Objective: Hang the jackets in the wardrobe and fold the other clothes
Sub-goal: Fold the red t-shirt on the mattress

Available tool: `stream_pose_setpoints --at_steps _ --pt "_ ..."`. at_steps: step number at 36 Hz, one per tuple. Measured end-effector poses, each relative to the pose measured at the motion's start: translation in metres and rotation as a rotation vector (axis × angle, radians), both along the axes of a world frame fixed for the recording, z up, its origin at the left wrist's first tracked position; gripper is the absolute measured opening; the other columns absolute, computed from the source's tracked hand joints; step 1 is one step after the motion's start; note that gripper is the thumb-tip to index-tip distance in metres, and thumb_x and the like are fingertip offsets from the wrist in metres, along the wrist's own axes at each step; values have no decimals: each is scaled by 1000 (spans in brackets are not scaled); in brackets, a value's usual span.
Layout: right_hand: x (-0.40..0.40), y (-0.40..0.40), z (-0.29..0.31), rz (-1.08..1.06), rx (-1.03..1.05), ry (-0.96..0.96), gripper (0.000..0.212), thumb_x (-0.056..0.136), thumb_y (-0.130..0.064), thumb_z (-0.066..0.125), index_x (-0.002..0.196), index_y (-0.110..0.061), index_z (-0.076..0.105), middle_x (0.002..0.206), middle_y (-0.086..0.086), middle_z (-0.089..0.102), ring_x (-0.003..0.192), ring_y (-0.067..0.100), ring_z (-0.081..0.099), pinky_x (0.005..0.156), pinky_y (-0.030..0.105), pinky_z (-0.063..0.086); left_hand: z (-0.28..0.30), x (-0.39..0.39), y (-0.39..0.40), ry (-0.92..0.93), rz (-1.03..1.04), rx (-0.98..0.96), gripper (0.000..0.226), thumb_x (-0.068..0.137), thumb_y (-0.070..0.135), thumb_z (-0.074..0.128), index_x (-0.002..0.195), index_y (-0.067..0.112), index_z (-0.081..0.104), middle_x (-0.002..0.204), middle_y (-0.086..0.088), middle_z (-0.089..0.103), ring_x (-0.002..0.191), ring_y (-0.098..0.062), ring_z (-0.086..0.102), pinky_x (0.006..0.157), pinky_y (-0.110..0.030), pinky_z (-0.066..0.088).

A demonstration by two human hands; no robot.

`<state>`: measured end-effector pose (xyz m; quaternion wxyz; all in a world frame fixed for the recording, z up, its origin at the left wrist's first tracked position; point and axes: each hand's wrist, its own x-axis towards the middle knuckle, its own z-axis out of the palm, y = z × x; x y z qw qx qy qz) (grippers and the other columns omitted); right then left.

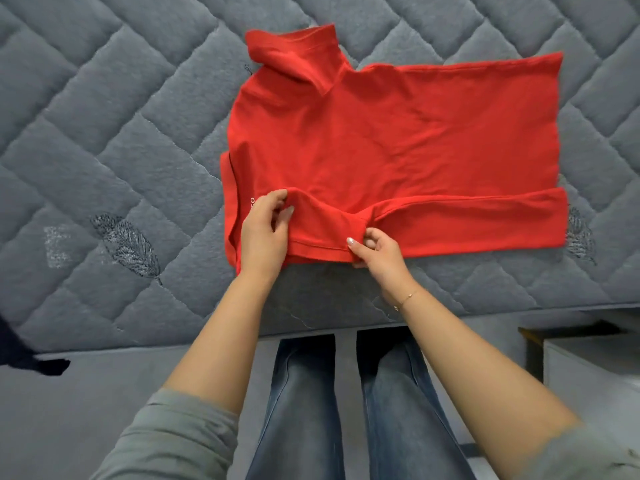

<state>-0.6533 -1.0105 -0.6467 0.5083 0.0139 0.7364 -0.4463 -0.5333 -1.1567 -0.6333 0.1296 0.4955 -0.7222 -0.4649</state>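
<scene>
You were mid-fold on the red shirt: left hand and right hand pinched its near sleeve, due to turn inward next.

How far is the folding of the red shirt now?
Done: the red shirt lies flat on the grey mattress. In hand: the left hand and right hand pinch its near sleeve to fold it inward. Left: the far sleeve and the final folds.
</scene>
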Motion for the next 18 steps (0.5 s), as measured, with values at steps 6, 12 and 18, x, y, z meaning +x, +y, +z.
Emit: stream_pose_setpoints --at_steps 6,12,18 --pt "3 4 -11 26 128 212 22 87 -12 71 103 -12 56 79 -5 54 66 5 50 63 14 45 -17 13 -8 -212 -206 63 53 87 5 67 137 14 51 105 -3 50 79 -13 46 81 -23 42" --pt "-16 8 1 82 98 485 19 85 -8 71 98 -16 58 98 6 63 77 10 56 71 10 43 12 1 1 -276 -73 -97 49 78 1 70 124 8 54 117 -13 51 102 -28 54 95 -37 43" --pt "-84 7 19 189 33 584 24 84 5 63 100 -13 63 104 9 64 84 14 58 79 13 43 40 -64 -9 -203 -191 -145 32 79 6 70 110 11 61 110 -8 55 103 -29 55 94 -43 42"
